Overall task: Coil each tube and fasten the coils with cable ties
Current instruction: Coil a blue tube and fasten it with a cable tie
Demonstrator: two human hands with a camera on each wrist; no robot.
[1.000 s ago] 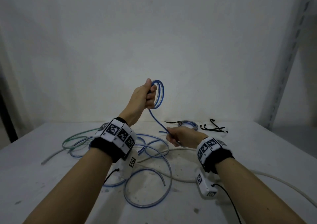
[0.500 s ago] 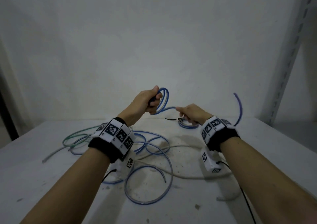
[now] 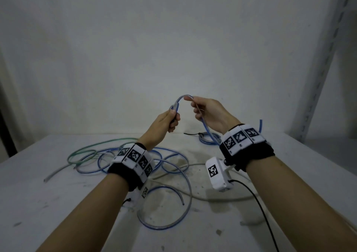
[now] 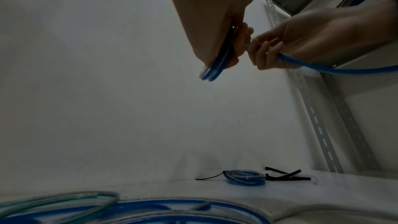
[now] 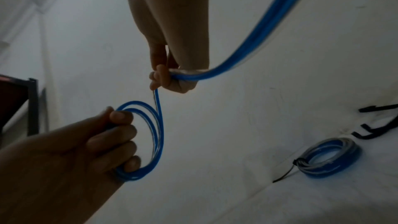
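Note:
My left hand [image 3: 172, 119] is raised over the table and grips a small coil of blue tube [image 5: 151, 142] of two or three turns. My right hand [image 3: 193, 107], close beside it and slightly higher, pinches the same tube where it arches out of the coil. From there the tube runs down past my right wrist, and its free end [image 3: 260, 125] sticks up behind the wrist. A finished blue coil [image 5: 331, 157] bound with a black cable tie lies near the table's back edge. Loose black cable ties [image 4: 286, 175] lie just right of it.
Loose blue tubes [image 3: 173, 174] and a green tube [image 3: 92, 149] sprawl over the white table under my left arm. A pale tube [image 3: 212, 197] crosses the table below my right wrist. A wall stands close behind, and a metal shelf upright [image 3: 318, 78] rises at the right.
My right hand rose from near the table to beside my left hand, carrying the tube up and over. The tube's free end swung right, behind my right wrist. My left hand dipped slightly.

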